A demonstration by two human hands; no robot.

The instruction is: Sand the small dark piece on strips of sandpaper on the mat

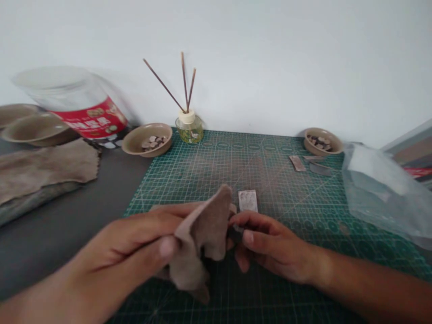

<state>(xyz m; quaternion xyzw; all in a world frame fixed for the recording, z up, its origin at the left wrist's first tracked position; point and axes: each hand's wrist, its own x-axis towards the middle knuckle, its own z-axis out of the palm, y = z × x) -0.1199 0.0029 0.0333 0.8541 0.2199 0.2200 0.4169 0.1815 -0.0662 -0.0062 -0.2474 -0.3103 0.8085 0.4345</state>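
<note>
My left hand (145,247) pinches a crumpled, brownish-grey cloth (209,225), which looks soft like suede and hangs down in folds. To its right, my right hand (266,243) is closed, thumb against fingers, on a small dark piece (236,233) beside the cloth's edge. Blur keeps me from telling what that piece is. Both hands are above a green cutting mat (216,168) with a grid. Just beyond the right fingers, a small whitish rectangular block (248,200) lies on the mat.
Bowls with small pieces stand at back left (147,140) and back right (323,141). A reed diffuser (189,128) stands between them. A large jar (87,108) and a folded cloth (47,168) are left; a plastic bag (381,193) and flat scraps (297,163) lie right.
</note>
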